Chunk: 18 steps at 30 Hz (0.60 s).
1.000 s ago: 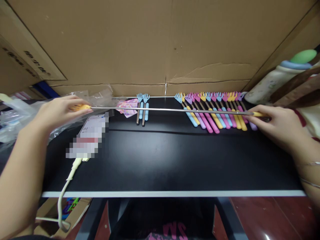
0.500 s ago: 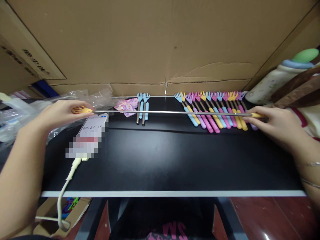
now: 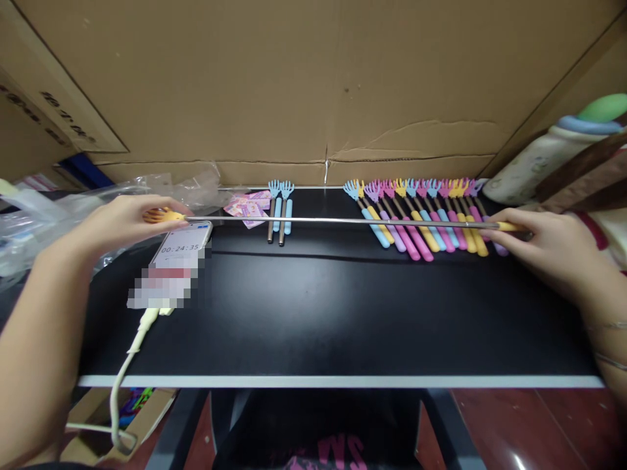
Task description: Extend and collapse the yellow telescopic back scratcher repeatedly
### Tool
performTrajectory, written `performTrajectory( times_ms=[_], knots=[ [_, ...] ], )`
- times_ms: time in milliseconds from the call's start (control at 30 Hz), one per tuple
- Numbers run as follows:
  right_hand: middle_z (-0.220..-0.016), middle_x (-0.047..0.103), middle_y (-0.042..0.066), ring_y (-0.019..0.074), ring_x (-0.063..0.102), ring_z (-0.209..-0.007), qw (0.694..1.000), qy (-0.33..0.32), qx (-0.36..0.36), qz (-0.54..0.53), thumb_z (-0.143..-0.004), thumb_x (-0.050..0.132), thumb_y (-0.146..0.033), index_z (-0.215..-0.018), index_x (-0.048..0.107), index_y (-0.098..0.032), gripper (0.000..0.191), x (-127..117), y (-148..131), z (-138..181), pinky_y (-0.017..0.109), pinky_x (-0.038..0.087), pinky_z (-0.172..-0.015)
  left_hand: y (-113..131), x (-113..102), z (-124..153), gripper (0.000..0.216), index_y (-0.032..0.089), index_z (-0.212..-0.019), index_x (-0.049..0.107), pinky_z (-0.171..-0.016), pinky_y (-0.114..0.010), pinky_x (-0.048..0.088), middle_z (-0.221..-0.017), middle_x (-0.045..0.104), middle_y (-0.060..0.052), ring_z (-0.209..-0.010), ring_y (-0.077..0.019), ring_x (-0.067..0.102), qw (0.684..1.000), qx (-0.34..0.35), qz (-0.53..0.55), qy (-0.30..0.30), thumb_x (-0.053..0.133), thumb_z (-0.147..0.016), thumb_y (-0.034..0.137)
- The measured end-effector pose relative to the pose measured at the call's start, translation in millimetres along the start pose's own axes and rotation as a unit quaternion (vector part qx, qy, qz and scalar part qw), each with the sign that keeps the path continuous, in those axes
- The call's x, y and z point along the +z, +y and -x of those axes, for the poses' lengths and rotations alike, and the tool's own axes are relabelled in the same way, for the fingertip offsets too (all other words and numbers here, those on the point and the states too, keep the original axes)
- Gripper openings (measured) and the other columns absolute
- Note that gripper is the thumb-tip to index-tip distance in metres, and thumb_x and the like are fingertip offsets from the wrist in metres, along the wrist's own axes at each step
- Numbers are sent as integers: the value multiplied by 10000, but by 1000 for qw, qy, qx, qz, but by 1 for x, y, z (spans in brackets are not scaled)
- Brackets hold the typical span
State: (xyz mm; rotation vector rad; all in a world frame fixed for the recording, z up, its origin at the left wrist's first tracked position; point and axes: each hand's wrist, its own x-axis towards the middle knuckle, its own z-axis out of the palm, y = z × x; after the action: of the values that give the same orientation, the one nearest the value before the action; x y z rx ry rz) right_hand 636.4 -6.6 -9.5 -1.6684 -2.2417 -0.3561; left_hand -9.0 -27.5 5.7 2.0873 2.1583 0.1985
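While the left hand bends at the wrist, fingers closed around the yellow head of a back scratcher, the right hand pinches its handle, the rod stretched nearly level between both hands' fingers.

Hands well apart, roughly level, fingers pointing at each other. Left hand: fingers curled in a grip, thumb on the body side. Left forearm runs steeply up to it, wrist bent inward. Right hand: mirrored grip, index and thumb forward. Right forearm angles in from outside, partly out of view.
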Motion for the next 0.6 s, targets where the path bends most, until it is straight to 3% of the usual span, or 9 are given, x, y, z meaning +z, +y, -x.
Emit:
performTrajectory(
  times_ms=[600],
  knots=[
    [-560,590,58,177,509,-472,1000,-14,-1,-4,-677,201,-966,-775,669,-207,896,-1,-4,0,276,326,-473,-2,1,0,618,241,-1093,661,-780,-269,432,-1076,684,-17,-919,-210,613,1000,6,22,-4,526,-703,700]
  ],
)
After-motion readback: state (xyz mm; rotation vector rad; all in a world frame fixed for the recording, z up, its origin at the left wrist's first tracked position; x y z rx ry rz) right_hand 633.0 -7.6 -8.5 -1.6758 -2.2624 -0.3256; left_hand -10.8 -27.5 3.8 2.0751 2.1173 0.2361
